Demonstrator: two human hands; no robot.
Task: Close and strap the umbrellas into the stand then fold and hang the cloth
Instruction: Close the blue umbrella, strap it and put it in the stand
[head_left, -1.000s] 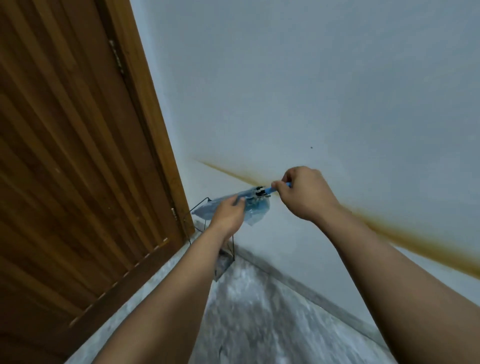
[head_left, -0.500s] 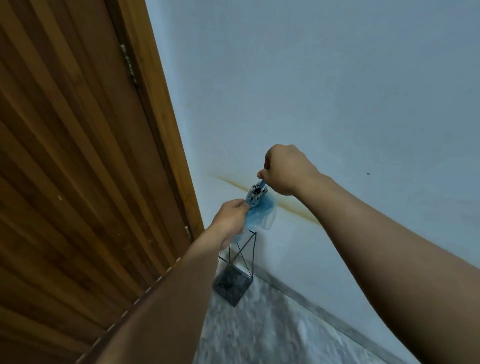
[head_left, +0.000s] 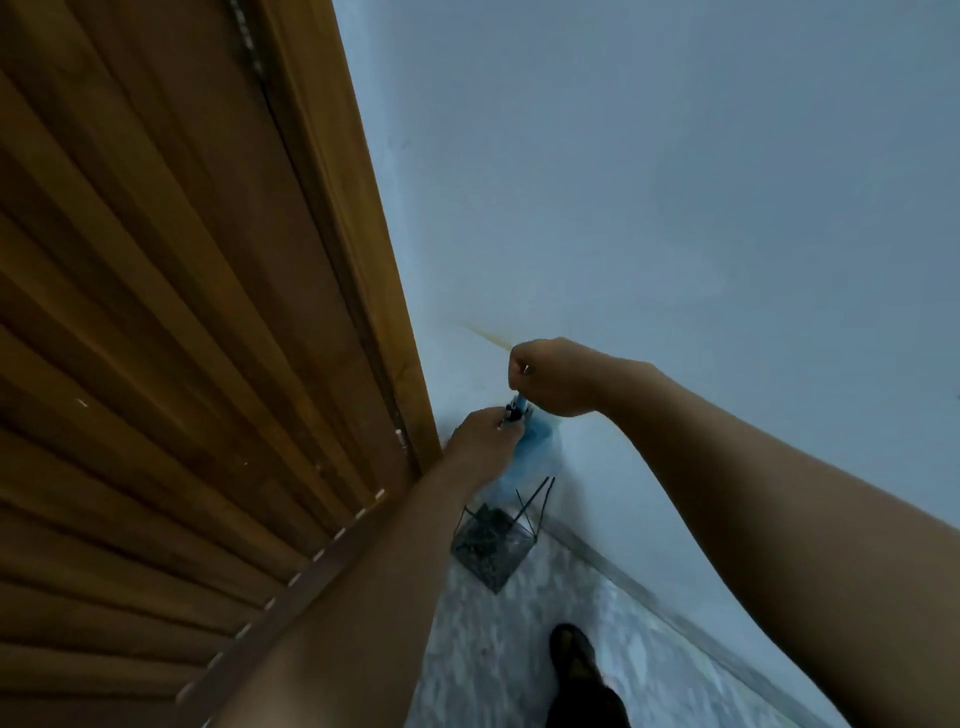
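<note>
The blue umbrella (head_left: 532, 447) is folded down and held upright over the wire umbrella stand (head_left: 493, 540), which sits on the floor (head_left: 597, 649) in the corner where the wooden door (head_left: 182, 364) meets the pale wall (head_left: 675, 208). The right hand (head_left: 553, 376) is curled in a fist round the umbrella's upper end, only a short blue stub showing beneath the fingers. The left hand (head_left: 485, 436) pinches at the dark fitting just below that, where the canopy gathers; whether it has hold of a strap there I cannot tell, the detail being too small and blurred.

As a judgement, the task is in its early part. This umbrella looks closed, or nearly so, but its canopy hangs loose and puffed rather than wound tight, so the strapping seems not yet done. Its lower end reaches down toward the top of the stand; whether the tip is already inside the frame is hidden behind the left forearm. No other umbrella and no cloth appear in view, so the remaining umbrellas, and the folding and hanging of the cloth, look to be still ahead.

The stand is a dark open wire frame with a square base that looks dark and speckled. Apart from the blue umbrella possibly entering it, nothing can be made out inside. A dark shoe (head_left: 571, 654) stands on the floor near the stand.
</note>
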